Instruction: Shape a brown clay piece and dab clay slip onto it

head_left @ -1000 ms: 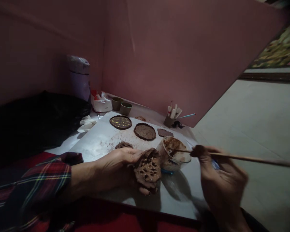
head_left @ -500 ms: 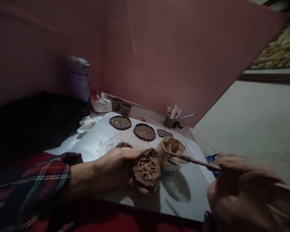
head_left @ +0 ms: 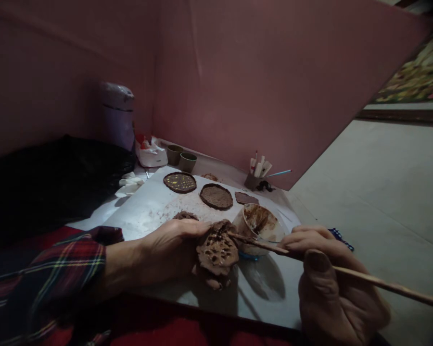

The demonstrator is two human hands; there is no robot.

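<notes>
My left hand (head_left: pixel 169 252), in a plaid sleeve, holds a lumpy brown clay piece (head_left: pixel 217 250) full of small holes, just above the white sheet (head_left: pixel 147 214). My right hand (head_left: pixel 330 283) grips a long thin wooden stick (head_left: pixel 361 277) like a pen. The stick's tip touches the upper edge of the clay piece. Right behind the piece stands a small cup (head_left: pixel 260 229) smeared with brown slip.
On the sheet lie a dark disc with yellow dots (head_left: pixel 179 182), a plain brown disc (head_left: pixel 216 196), a smaller flat piece (head_left: pixel 247 198) and a clay lump (head_left: pixel 185 216). Two green cups (head_left: pixel 181 158), a tool holder (head_left: pixel 257 174) and a lidded bin (head_left: pixel 117 115) stand by the pink wall.
My right hand drew the stick's tip out of the slip cup and brought it left onto the clay piece. My left hand tilted the piece slightly.
</notes>
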